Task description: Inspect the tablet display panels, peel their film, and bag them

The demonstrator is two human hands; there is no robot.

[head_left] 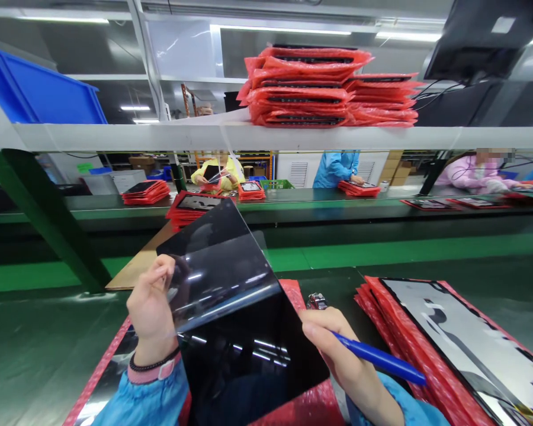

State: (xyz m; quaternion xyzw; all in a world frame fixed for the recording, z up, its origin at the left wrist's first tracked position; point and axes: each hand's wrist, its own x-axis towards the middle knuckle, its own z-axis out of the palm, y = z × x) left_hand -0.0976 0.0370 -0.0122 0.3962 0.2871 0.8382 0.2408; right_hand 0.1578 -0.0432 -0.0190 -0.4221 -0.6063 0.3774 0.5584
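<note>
A black glossy display panel (253,361) is tilted up in front of me, its lower half reflecting the ceiling lights. My left hand (148,305) is closed in a pinch on the edge of a clear protective film (224,269), which curls away over the panel's upper part. On the panel's right edge my right hand (342,355) grips with thumb and fingers. A blue pen (382,358) is also held in that hand, pointing to the lower right. Red bubble wrap (302,405) lies below the panel.
At right is a stack of panels in red bubble bags (466,331). More bagged panels (302,89) are piled on the white overhead shelf (195,137), beside a blue bin (39,89). A green post (48,225) stands at left. Co-workers sit or stand across the line.
</note>
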